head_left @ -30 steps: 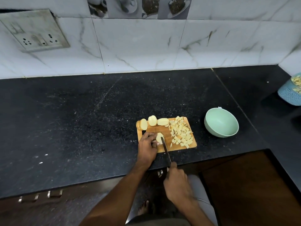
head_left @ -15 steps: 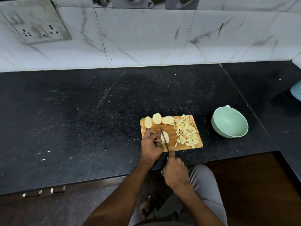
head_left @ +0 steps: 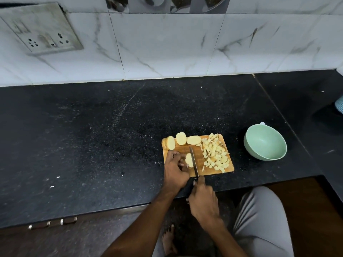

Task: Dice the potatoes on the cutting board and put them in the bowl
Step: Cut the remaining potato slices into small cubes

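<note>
A small wooden cutting board (head_left: 197,154) lies near the counter's front edge. Three thick potato slices (head_left: 181,139) stand along its far edge, and a heap of diced potato (head_left: 215,154) covers its right half. My left hand (head_left: 175,168) holds a potato piece (head_left: 189,160) on the board with curled fingers. My right hand (head_left: 203,199) grips the handle of a knife (head_left: 194,162), whose blade stands against the right side of that piece. An empty pale green bowl (head_left: 265,141) sits on the counter to the right of the board.
The black stone counter (head_left: 92,136) runs to a marble-tiled wall with a socket plate (head_left: 39,27) at the upper left. A blue object (head_left: 339,106) shows at the right edge. Below the counter edge are drawer handles (head_left: 52,222), my grey-clad knee and a bare foot.
The knife blade has shifted from the middle of the held potato piece to its right side. My view has drifted, so the board and bowl sit further right in the frame.
</note>
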